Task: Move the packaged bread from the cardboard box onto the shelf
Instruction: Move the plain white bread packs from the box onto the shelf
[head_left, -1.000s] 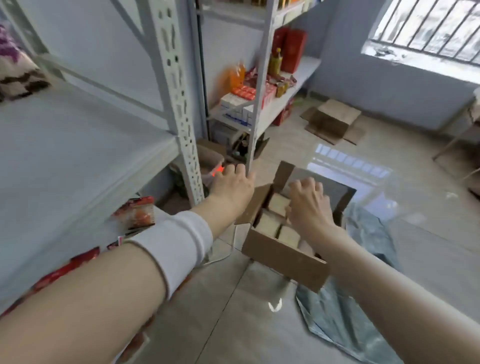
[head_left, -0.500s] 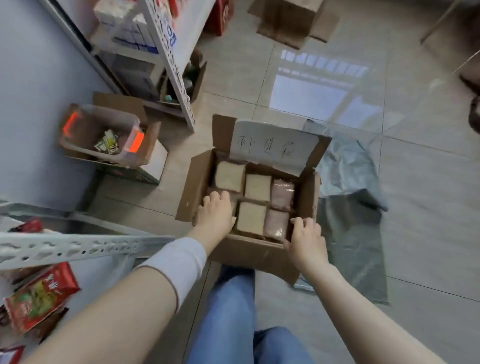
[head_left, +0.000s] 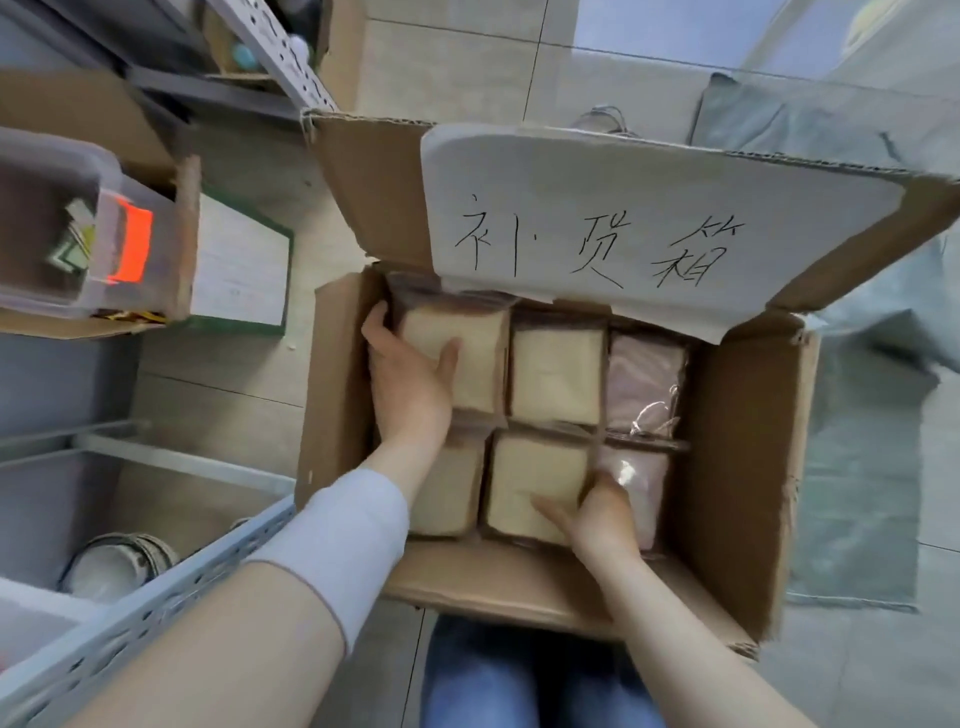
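The left hand (head_left: 410, 384) is cupping the far-left bread pack (head_left: 457, 358) in the cardboard box (head_left: 748, 467); the right hand (head_left: 597, 519) is clasping the near-middle pack (head_left: 535, 483), both lying directly below.

Lighting: we see soft, even daylight, fairly bright; a pale window reflection on the floor tiles (head_left: 649, 31) beyond the cardboard box (head_left: 748, 467). Shadows: faint, deepest inside the box. Glare: small glints on plastic wrap. Quality: slight motion blur; wide-angle bending toward the edges.
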